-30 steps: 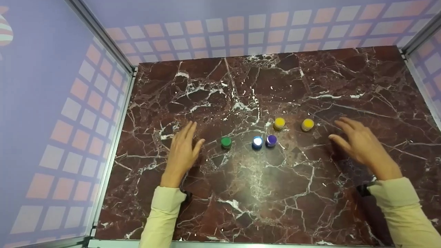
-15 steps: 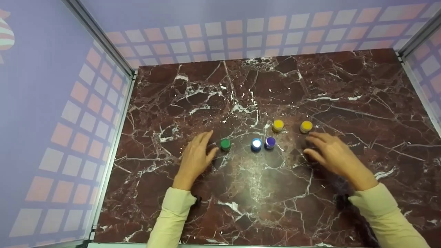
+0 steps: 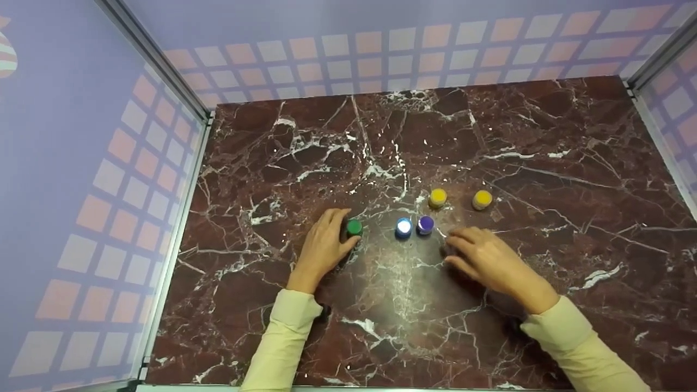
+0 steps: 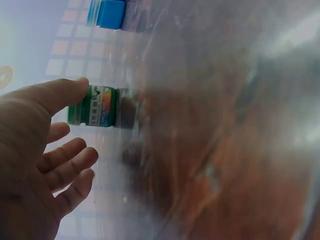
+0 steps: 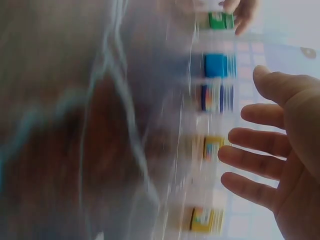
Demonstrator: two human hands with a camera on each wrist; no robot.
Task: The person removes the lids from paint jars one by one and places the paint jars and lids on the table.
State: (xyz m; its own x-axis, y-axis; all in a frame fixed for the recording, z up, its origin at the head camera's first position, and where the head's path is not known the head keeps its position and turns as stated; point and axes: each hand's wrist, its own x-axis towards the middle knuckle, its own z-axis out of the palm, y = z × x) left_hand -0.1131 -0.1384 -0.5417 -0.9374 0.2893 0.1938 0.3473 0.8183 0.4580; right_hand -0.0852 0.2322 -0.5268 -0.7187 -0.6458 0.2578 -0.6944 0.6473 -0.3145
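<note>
A small green-lidded jar stands upright on the marbled tabletop. My left hand is around its left side, thumb in front and fingers behind. In the left wrist view the thumb overlaps the labelled green jar, while the fingers are spread; contact cannot be told. To the right stand a blue jar and a purple-lidded jar, close together. My right hand hovers right of the purple one, holding nothing, its fingers apart in the right wrist view.
Two yellow-lidded jars stand farther back: one yellow jar behind the purple one, another yellow jar to its right. Purple panels with pink and white squares enclose the dark red marbled table at the back and sides.
My left hand has moved right to the green jar. My right hand has come left and nearer the front, from beside the right yellow jar toward the purple one. The jars stay in place.
</note>
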